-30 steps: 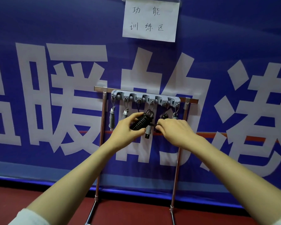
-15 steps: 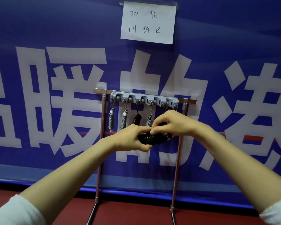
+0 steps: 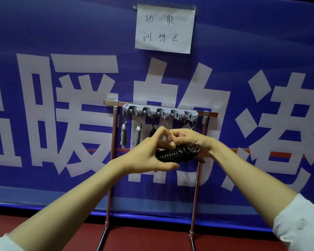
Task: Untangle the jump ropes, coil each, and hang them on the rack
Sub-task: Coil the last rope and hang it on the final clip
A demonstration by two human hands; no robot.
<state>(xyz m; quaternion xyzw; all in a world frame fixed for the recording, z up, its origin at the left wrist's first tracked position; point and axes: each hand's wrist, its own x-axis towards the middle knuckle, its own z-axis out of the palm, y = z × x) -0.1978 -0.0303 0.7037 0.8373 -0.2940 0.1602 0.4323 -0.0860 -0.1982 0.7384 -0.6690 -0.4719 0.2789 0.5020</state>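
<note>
A black coiled rope (image 3: 174, 154) lies sideways between my hands, in front of the metal rack (image 3: 112, 142). My left hand (image 3: 149, 154) cups its left end from below, thumb under the coil. My right hand (image 3: 190, 140) grips the right end, where a metal ring (image 3: 195, 147) sticks up, and its fingertips pinch at the top of the coil. A grey hook strip (image 3: 159, 111) on the rack's top bar carries two grey coiled ropes (image 3: 124, 135) on the left and a dark coil (image 3: 152, 131) partly hidden behind my left hand.
A blue banner with large white characters fills the wall behind the rack. A white paper sign (image 3: 165, 29) is taped above. The rack's two legs (image 3: 193, 214) run down to a red floor (image 3: 143, 238).
Both hands have come down from the hooks with the black coil, turning it to lie sideways. My right hand has moved over its right end, and the metal ring now shows.
</note>
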